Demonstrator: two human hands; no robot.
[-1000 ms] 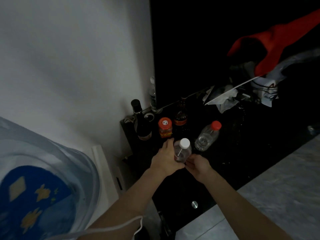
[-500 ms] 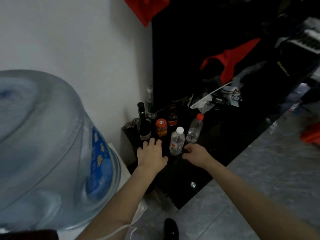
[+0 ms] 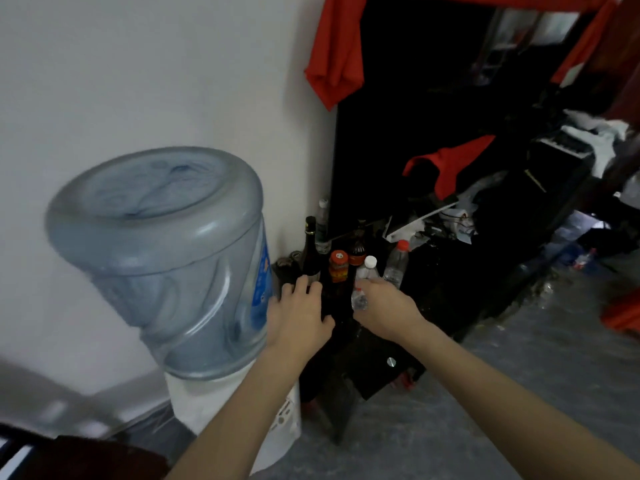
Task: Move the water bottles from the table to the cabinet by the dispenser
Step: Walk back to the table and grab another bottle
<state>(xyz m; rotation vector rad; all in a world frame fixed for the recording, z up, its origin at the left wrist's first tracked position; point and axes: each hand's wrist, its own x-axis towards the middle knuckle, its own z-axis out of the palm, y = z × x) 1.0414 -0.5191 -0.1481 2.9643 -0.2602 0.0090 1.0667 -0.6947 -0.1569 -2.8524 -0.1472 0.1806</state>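
Large translucent blue water jug (image 3: 166, 258) sits inverted on white dispenser (image 3: 221, 403), left of frame against the wall. Low black glossy cabinet (image 3: 388, 372) stands just right of it, top crowded with bottles. Red cloth (image 3: 334, 53) hangs above. Left hand (image 3: 299, 311) hovers flat over cabinet's left edge, fingers spread and straight, gripping nothing. Right hand (image 3: 384, 308) is at the clear plastic water bottle with white cap (image 3: 365, 277), which stands upright on cabinet top; cannot tell if fingers wrap it. 2nd clear bottle with red cap (image 3: 397, 261) stands just behind-right. Dark glass wine bottle (image 3: 310, 251) and orange-lidded jar (image 3: 338, 266) stand behind left hand.
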